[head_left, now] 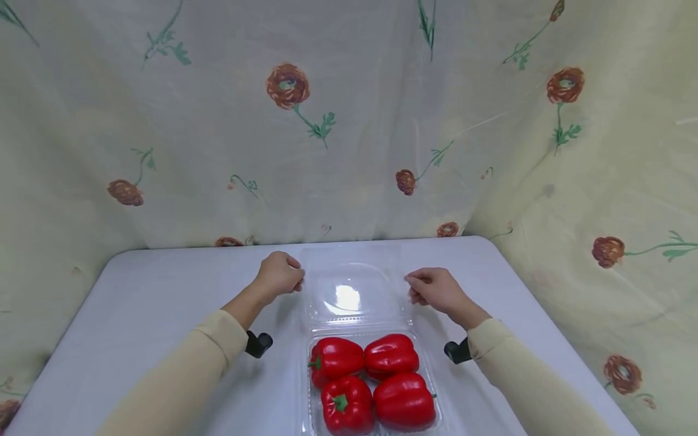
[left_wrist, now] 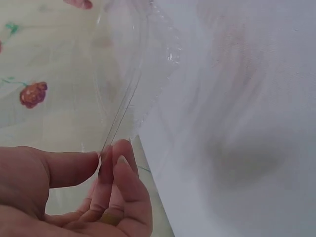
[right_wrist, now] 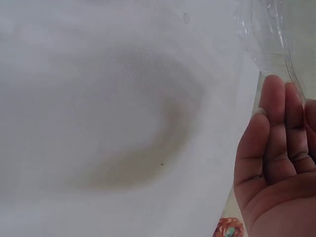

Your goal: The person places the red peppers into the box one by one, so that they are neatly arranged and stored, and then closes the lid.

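Observation:
A clear plastic clamshell container (head_left: 308, 399) lies on the table, its base holding several red bell peppers (head_left: 349, 404) in two rows. Its see-through lid (head_left: 349, 278) is raised behind the base at the hinge. My left hand (head_left: 280, 274) pinches the lid's left edge between thumb and fingers; the left wrist view shows the thin lid rim (left_wrist: 121, 111) between them. On the opposite side my right hand (head_left: 434, 289) pinches the right edge, and the lid's rim (right_wrist: 289, 64) runs down into the fingers in the right wrist view.
The white table (head_left: 180, 290) extends to both sides of the container. Behind it and at the right hangs a pale floral curtain (head_left: 360, 121). Black wrist mounts (head_left: 259, 344) show below both forearms.

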